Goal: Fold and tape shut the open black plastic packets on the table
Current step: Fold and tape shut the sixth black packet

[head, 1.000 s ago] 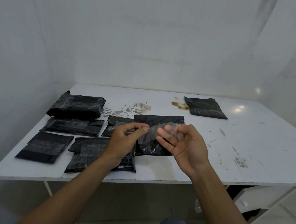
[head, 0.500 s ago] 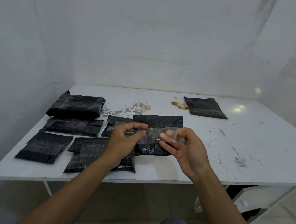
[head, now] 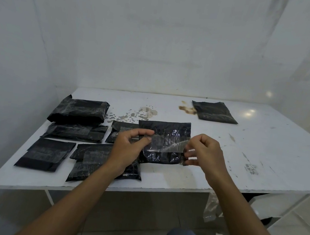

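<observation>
The white table (head: 264,151) is carrying black packets (head: 78,111), most at the near left. The middle packet (head: 165,127) is lying flat just beyond the hands. The left hand (head: 126,149) and right hand (head: 204,153) are each pinching one end of the clear tape (head: 166,143), now stretching it straight, no longer bunched; sticking it down is probably coming next

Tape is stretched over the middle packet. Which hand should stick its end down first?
Probably the left hand: its pinch on the tape sits over the middle packet, while the right hand pinches at the packet's right edge.
</observation>
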